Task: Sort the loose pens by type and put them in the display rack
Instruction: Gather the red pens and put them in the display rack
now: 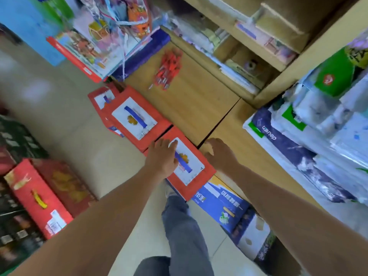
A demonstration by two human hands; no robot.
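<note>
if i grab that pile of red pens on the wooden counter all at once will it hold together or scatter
The red pens lie loose with nothing visibly binding them, so they would probably scatter. They look thin, so strays may roll on the smooth wooden counter. Probably light.

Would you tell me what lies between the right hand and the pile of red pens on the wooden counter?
In the head view, only bare wooden counter, crossed by a dark seam, lies between the right hand and the red pens.

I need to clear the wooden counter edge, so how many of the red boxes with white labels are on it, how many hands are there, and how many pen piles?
Red boxes with white labels: 3
Hands: 2, left hand, right hand
Pile of red pens: 1
Total: 6
</note>
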